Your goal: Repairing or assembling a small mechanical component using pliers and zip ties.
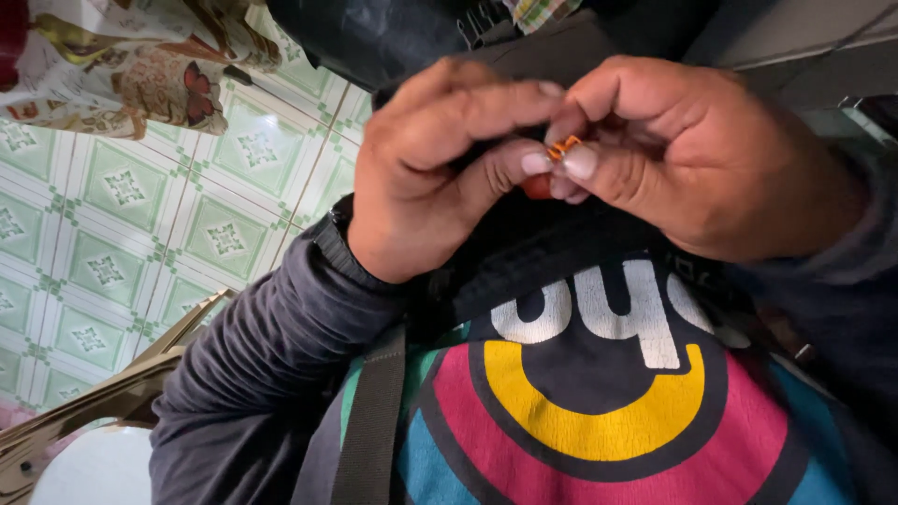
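My left hand and my right hand meet close in front of my chest, fingertips together. Between them they pinch a tiny orange striped piece. My left thumb and forefinger press on it from the left, my right thumb from the right. A small red-orange bit shows just under the fingers, mostly hidden. A black watch band circles my left wrist, above a grey sleeve. Below the hands lies a dark shirt with a pink, yellow and blue round print.
Green-patterned floor tiles fill the left side. A floral cloth lies at top left, a black bag at top centre. Light wooden slats and a white round object sit at bottom left. A dark strap crosses the shirt.
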